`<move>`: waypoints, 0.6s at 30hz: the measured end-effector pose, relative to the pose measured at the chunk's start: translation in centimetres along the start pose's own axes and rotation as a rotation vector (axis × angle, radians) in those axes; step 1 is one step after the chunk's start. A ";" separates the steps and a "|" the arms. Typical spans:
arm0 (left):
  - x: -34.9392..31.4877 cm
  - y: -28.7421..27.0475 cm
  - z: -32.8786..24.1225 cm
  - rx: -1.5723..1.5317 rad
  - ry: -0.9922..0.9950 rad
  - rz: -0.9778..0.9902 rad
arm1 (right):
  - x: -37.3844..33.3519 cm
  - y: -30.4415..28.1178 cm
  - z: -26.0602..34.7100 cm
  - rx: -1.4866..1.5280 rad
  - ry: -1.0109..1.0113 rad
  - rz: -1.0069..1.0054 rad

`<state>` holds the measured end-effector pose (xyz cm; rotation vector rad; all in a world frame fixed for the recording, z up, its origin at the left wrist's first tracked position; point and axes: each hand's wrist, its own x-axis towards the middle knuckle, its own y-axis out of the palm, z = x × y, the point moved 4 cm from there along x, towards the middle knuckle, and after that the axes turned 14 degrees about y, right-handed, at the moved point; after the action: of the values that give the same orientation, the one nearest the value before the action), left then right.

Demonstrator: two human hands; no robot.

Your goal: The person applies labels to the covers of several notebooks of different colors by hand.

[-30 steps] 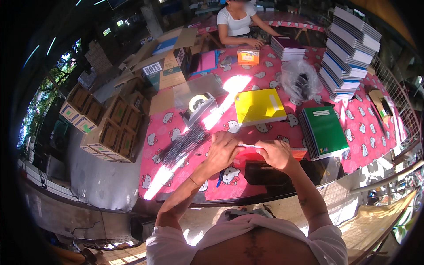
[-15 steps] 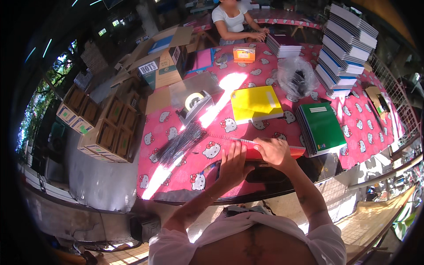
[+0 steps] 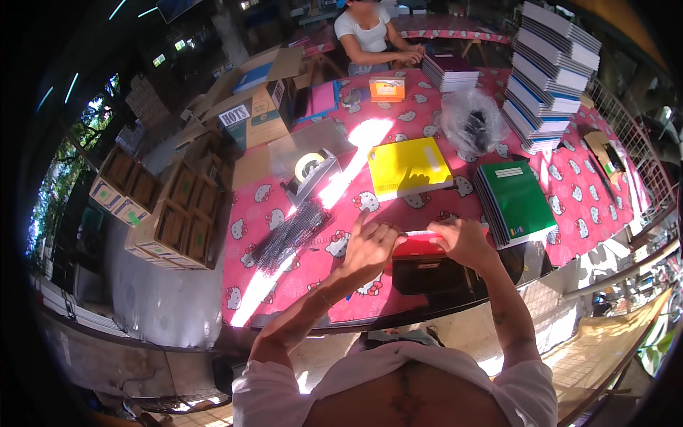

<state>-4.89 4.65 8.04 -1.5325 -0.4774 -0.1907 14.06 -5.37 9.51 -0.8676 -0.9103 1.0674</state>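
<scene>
A red notebook [image 3: 420, 246] lies at the near side of the table, its white page edge facing away from me. My right hand [image 3: 464, 243] grips its far edge, fingers bent over the top and thumb on the cover. At its left end is my left hand [image 3: 371, 245], thumb against the corner, most fingers curled, the index finger raised. A thin red spiral coil [image 3: 317, 242] runs leftward from beside my left hand; its end within the hand is hidden. Left of it lies a bundle of dark spiral coils [image 3: 290, 236]. Under the notebook stands a dark box-like device [image 3: 429, 276].
Beyond sit a yellow notebook stack [image 3: 409, 165], a tape dispenser [image 3: 311, 174] and a plastic bag [image 3: 473, 124]. Green notebooks [image 3: 516, 199] lie right, near a tall notebook pile [image 3: 548, 78]. Cartons [image 3: 260, 107] stand left. Across the table a person [image 3: 370, 35] handles purple notebooks [image 3: 452, 71].
My left hand has lifted from lying flat by the coil and curled at the notebook's left end, index finger raised. My right hand has shifted slightly right along the edge.
</scene>
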 end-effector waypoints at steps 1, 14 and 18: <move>0.1 0.4 0.0 -0.157 0.009 0.173 | 0.0 0.0 0.0 0.000 -0.034 -0.015; 2.0 4.2 -1.5 0.165 -0.145 -0.113 | -0.5 1.6 -1.9 -0.075 -0.052 -0.026; -2.8 7.9 -5.6 0.161 -0.037 -0.110 | -0.3 1.6 -1.2 -0.026 0.011 0.008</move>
<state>-3.14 -0.95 -0.17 -1.3557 -0.5929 -0.2044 14.61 -5.38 7.51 -0.8986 -0.9139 1.0580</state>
